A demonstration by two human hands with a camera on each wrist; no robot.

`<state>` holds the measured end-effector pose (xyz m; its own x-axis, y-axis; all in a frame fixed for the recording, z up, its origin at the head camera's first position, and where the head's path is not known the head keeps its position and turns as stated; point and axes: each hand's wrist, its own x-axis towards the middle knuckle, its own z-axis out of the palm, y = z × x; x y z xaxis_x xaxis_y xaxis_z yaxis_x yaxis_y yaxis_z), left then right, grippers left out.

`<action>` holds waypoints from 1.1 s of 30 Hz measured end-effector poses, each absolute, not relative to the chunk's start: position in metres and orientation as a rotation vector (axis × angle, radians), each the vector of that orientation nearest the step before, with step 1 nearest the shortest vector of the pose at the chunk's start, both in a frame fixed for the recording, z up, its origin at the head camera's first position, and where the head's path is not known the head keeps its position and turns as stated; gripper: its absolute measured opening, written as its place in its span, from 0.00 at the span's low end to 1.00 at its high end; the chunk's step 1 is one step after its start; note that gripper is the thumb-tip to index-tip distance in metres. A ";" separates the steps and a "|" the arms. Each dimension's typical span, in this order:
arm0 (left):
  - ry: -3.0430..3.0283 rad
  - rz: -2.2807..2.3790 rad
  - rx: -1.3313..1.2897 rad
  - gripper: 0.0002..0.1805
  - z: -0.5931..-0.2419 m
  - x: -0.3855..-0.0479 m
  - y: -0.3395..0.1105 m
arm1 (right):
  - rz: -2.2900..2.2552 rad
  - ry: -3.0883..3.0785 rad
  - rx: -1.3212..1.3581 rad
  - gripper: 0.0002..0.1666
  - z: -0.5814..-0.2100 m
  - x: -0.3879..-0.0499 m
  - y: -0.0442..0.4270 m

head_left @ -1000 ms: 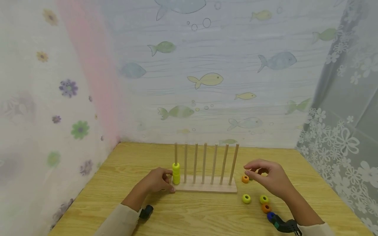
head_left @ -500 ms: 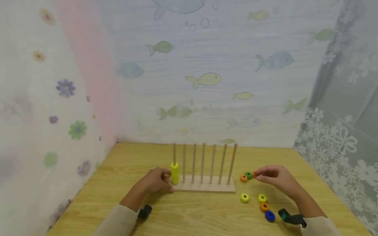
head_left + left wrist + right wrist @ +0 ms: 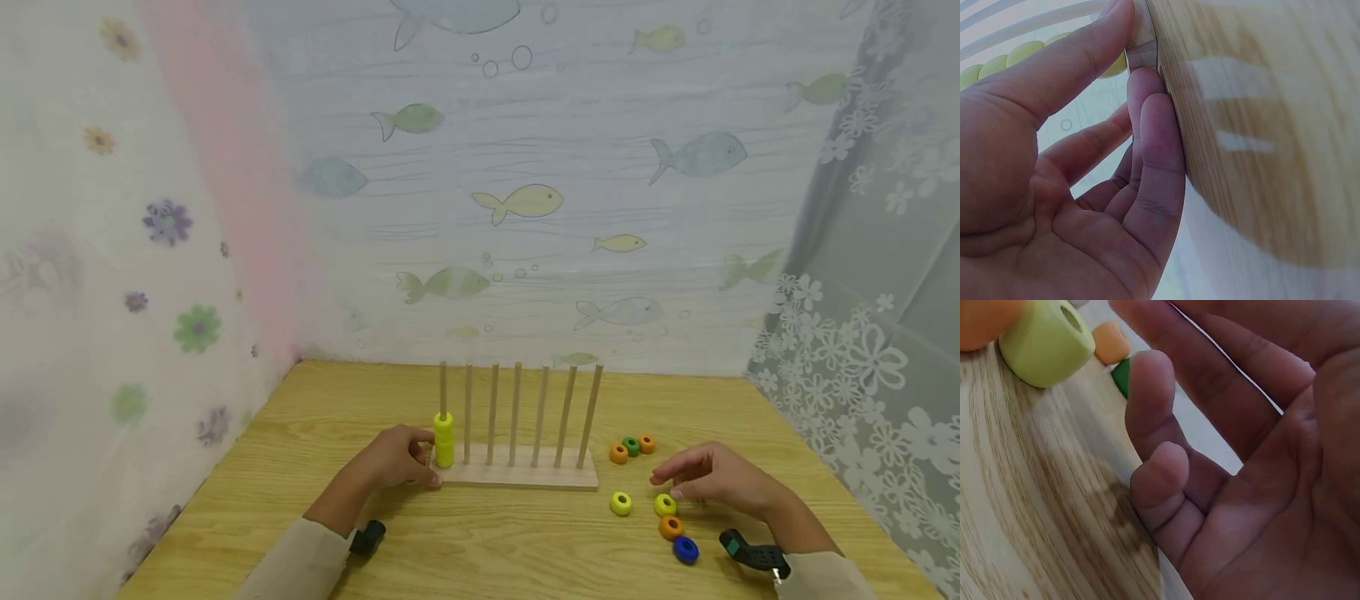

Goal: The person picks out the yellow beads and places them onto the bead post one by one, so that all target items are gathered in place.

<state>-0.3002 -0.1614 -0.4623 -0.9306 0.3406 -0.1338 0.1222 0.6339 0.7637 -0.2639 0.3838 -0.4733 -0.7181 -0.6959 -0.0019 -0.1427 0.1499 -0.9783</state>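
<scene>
A wooden rack (image 3: 517,477) with a row of upright pegs stands on the table; yellow beads (image 3: 444,442) are stacked on its leftmost peg. My left hand (image 3: 393,458) holds the left end of the base, which the left wrist view shows between thumb and fingers. At the right, my right hand (image 3: 723,481) hovers with bent, parted fingers, its thumb tip beside or just above a yellow bead (image 3: 664,505). Nothing is in its grasp in the right wrist view, where that yellow bead (image 3: 1044,347) lies beyond the fingertips.
Behind, an orange bead (image 3: 618,453), a green bead (image 3: 631,446) and another orange bead (image 3: 647,444) lie close together. A yellow bead (image 3: 620,503) sits apart. Nearer the front are an orange bead (image 3: 671,527) and a blue bead (image 3: 686,550). A fish-patterned curtain (image 3: 525,283) hangs behind the table.
My right hand has left the orange bead at the end of the back group, which now lies uncovered beside the green one, and moved nearer the front. My left hand stays on the rack.
</scene>
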 end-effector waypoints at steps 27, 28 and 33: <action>2.591 1.182 0.357 0.42 -0.460 -0.299 -0.161 | -1.421 2.145 -0.729 0.20 -0.475 -0.263 0.378; 2.592 1.179 0.361 0.42 -0.461 -0.299 -0.162 | -1.415 2.154 -0.732 0.20 -0.475 -0.263 0.378; 2.591 1.175 0.370 0.42 -0.462 -0.299 -0.162 | -1.403 2.192 -0.724 0.21 -0.474 -0.263 0.377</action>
